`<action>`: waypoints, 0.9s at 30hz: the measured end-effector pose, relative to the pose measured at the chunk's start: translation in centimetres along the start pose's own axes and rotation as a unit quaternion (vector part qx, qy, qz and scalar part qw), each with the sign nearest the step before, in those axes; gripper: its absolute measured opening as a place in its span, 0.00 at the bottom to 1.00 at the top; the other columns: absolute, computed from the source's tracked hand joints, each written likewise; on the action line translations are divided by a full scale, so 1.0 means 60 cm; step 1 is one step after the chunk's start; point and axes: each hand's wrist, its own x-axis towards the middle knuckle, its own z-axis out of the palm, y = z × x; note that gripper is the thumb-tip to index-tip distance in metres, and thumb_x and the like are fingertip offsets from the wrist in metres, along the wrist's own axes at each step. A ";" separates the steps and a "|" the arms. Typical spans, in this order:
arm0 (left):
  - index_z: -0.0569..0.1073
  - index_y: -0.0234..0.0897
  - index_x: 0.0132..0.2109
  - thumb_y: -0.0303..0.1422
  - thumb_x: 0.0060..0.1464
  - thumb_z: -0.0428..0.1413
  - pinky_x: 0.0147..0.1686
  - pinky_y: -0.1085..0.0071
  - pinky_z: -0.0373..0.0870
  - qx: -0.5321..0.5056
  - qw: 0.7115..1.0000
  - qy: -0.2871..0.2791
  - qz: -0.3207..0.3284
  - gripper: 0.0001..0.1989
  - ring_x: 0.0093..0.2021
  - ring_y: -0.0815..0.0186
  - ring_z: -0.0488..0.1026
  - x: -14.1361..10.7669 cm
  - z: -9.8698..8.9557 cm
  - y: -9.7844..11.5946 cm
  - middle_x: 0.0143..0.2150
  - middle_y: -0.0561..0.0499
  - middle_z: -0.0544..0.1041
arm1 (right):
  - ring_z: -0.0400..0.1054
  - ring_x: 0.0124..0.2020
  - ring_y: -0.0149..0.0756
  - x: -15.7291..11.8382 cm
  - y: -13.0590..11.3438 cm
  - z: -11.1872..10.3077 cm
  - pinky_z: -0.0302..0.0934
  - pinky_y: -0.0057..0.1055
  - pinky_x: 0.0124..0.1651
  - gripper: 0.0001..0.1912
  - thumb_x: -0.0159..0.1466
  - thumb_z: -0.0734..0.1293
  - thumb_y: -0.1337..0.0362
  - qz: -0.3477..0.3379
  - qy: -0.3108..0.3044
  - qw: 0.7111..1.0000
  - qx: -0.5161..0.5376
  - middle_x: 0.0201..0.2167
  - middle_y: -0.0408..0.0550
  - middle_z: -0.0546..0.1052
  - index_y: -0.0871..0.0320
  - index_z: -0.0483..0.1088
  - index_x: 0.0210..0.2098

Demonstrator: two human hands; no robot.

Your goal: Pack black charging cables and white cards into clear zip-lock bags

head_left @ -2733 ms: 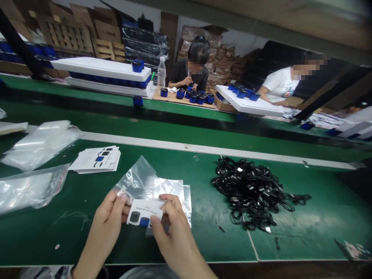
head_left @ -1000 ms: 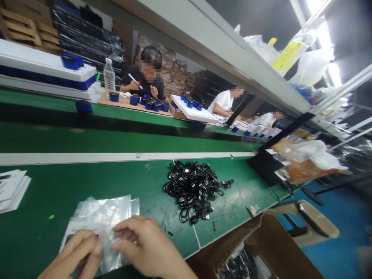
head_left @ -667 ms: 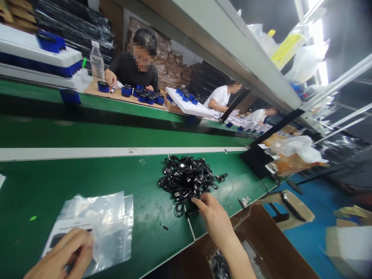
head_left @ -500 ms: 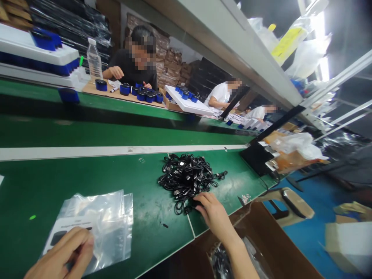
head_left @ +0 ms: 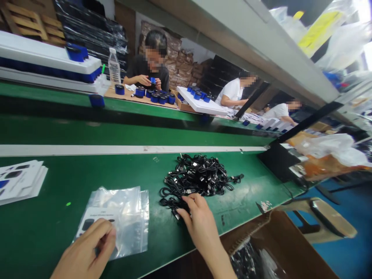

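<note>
On the green bench lies a pile of coiled black USB cables (head_left: pixel 203 176). At its near edge my right hand (head_left: pixel 200 223) has thumb and fingers closed on a coiled USB cable (head_left: pixel 171 202). Clear zip-lock plastic bags (head_left: pixel 128 217) lie flat to the left of the pile. A printed leaflet (head_left: pixel 100 215) with dark pictures shows in or under the top bag. My left hand (head_left: pixel 90 244) rests on the bags' lower left part, fingers curled in and thumb against them. Whatever it pinches, if anything, is hidden.
More printed leaflets (head_left: pixel 23 180) are stacked at the left. A white strip (head_left: pixel 116 149) crosses the bench. Beyond it, a co-worker (head_left: pixel 149 69) handles a blue-and-black cylinder. An open cardboard box (head_left: pixel 293 244) stands below the near edge, close to a stool (head_left: pixel 331 217).
My right hand has shifted left along the pile's near edge, and a cable coil there has moved left with it. My left hand stays on the bags. The view has turned left.
</note>
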 end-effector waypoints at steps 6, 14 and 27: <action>0.64 0.43 0.28 0.41 0.57 0.44 0.23 0.79 0.65 0.027 0.998 -0.046 0.023 0.13 0.20 0.73 0.70 0.008 -0.010 -0.011 0.24 0.59 0.70 | 0.66 0.36 0.45 0.003 0.020 -0.016 0.64 0.41 0.39 0.04 0.60 0.66 0.74 -0.002 -0.013 0.999 0.031 0.32 0.51 0.72 0.60 0.67 0.32; 0.65 0.43 0.30 0.39 0.58 0.45 0.26 0.79 0.68 0.037 0.996 -0.067 0.035 0.11 0.24 0.72 0.73 0.009 -0.015 -0.011 0.27 0.58 0.72 | 0.66 0.38 0.44 -0.007 0.022 -0.007 0.63 0.39 0.40 0.08 0.57 0.70 0.71 0.009 -0.018 0.996 0.086 0.34 0.49 0.72 0.58 0.68 0.36; 0.65 0.42 0.29 0.43 0.61 0.42 0.26 0.74 0.67 0.018 0.998 -0.065 0.021 0.16 0.24 0.70 0.71 0.002 -0.014 0.008 0.27 0.57 0.70 | 0.68 0.24 0.33 -0.032 -0.066 0.008 0.62 0.24 0.26 0.01 0.59 0.67 0.67 0.066 -0.001 0.945 0.320 0.24 0.42 0.73 0.56 0.69 0.32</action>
